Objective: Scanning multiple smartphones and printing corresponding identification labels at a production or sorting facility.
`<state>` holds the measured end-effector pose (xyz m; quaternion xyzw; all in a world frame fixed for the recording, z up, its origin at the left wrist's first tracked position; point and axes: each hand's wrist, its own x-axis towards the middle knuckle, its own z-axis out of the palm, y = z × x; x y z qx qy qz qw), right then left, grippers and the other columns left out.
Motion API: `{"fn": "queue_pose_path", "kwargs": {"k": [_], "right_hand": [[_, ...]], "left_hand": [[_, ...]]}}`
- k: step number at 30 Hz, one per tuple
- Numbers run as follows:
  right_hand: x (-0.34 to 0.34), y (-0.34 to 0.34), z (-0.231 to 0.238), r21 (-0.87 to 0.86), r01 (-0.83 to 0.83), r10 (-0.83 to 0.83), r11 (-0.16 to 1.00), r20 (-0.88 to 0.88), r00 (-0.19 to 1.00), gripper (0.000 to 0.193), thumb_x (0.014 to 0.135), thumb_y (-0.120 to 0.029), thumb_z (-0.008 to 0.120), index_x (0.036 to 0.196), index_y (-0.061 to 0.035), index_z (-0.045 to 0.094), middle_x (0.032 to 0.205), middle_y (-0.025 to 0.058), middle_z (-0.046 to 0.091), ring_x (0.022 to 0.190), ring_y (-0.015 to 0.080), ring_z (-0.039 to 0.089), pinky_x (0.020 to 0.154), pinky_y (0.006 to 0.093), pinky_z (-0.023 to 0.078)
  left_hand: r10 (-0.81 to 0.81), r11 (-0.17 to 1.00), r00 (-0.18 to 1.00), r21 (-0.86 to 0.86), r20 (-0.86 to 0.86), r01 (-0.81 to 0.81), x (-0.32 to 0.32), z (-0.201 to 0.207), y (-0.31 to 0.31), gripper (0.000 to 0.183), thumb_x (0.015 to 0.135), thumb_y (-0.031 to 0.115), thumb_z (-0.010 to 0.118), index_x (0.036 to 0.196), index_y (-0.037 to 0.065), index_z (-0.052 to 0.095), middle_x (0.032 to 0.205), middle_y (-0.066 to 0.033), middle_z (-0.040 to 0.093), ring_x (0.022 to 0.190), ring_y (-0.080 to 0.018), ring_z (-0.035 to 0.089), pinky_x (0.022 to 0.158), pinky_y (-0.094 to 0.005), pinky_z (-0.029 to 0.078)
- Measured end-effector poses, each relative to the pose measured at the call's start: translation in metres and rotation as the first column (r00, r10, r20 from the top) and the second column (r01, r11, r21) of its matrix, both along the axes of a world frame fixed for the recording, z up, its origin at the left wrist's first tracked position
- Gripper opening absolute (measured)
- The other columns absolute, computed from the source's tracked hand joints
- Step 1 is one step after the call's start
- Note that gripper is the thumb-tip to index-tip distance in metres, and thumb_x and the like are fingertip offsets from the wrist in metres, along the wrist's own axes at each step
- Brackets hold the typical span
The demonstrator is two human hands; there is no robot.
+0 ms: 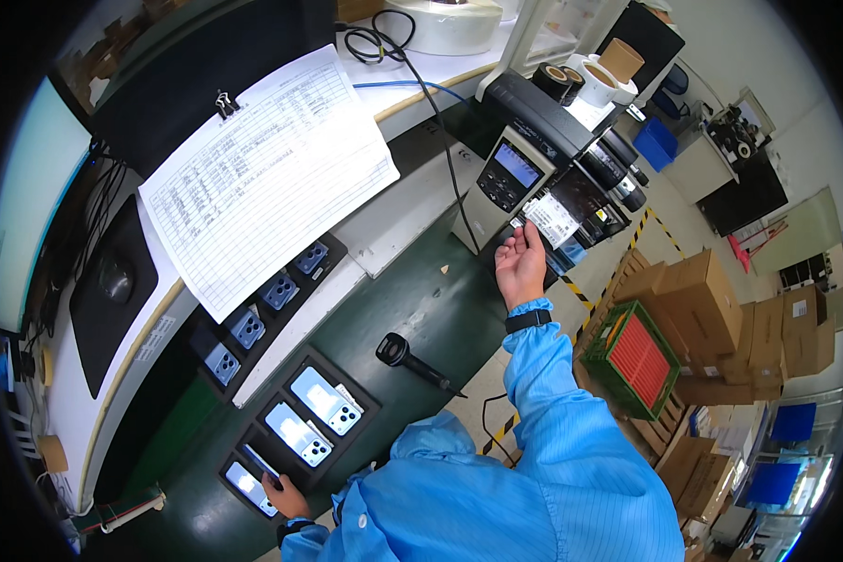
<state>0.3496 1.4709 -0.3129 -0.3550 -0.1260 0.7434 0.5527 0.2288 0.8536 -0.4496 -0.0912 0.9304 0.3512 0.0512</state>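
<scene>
At the lower left, my left hand (288, 496) is closed on the lower end of a smartphone (258, 460), which is tipped nearly edge-on above a dark tray. Another pale blue phone (249, 486) lies beside it. My right hand (522, 269) reaches up to the label printer (498, 192), fingers bent at the near edge of a white printed label (552, 219) at its outlet; they seem to pinch that edge. Between my arms, a black handheld barcode scanner (412, 361) lies on the green bench.
Two light blue phones, one (326, 400) above the other (298, 434), fill a dark foam tray. Several phones stand in a farther tray (323, 272). A clipped paper form (272, 178) overhangs the shelf. Right, a green crate (630, 361) and cardboard boxes (701, 298) sit on a pallet.
</scene>
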Motion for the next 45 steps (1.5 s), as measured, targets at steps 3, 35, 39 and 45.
{"fn": "queue_pose_path", "kwargs": {"k": [3, 35, 39, 45], "right_hand": [[-0.004, -0.001, 0.005, 0.016, 0.004, -0.004, 1.0, -0.018, 1.0, 0.015, 0.094, -0.026, 0.064, 0.102, -0.0144, 0.06, 0.085, -0.0044, 0.056, 0.072, 0.0092, 0.05, 0.064, 0.0242, 0.042], [-0.066, -0.315, -0.088, 0.041, -0.926, -0.585, 0.376, 0.785, -0.203, 0.069, 0.069, -0.019, 0.07, 0.132, -0.0061, 0.047, 0.127, 0.0199, 0.051, 0.116, 0.0388, 0.05, 0.09, 0.0498, 0.045], [-0.023, -0.201, -0.146, -0.178, -0.821, -0.205, 0.543, 0.919, -0.335, 0.078, 0.067, -0.022, 0.077, 0.138, -0.0139, 0.044, 0.116, 0.0205, 0.064, 0.103, 0.0432, 0.061, 0.094, 0.0496, 0.047], [-0.08, -0.289, -0.088, 0.007, -0.816, 0.24, 0.579, 0.954, 0.179, 0.066, 0.079, -0.002, 0.068, 0.138, -0.008, 0.038, 0.117, 0.0146, 0.056, 0.093, 0.0206, 0.059, 0.062, 0.0327, 0.056]], "left_hand": [[-0.016, 0.999, 1.0, 0.031, -0.018, 0.016, -0.001, -0.003, -0.001, 0.049, 0.088, 0.017, 0.057, 0.131, -0.006, 0.05, 0.124, -0.0231, 0.059, 0.114, -0.0343, 0.056, 0.102, -0.04, 0.041], [-0.1, 0.962, 0.987, -0.265, -0.122, 0.065, 0.016, 0.023, 0.013, 0.066, 0.074, 0.024, 0.072, 0.13, 0.0, 0.047, 0.127, -0.0227, 0.046, 0.115, -0.0399, 0.046, 0.098, -0.0485, 0.039], [-0.156, 0.985, 0.978, -0.099, -0.141, 0.143, 0.018, 0.018, -0.01, 0.058, 0.075, 0.021, 0.068, 0.126, 0.0, 0.051, 0.127, -0.0219, 0.047, 0.118, -0.0397, 0.044, 0.1, -0.0482, 0.036], [0.021, 0.961, 0.966, -0.26, -0.258, -0.09, 0.023, 0.027, -0.084, 0.07, 0.075, 0.023, 0.07, 0.135, 0.001, 0.041, 0.135, -0.0264, 0.039, 0.126, -0.0435, 0.037, 0.106, -0.0518, 0.028]]}}
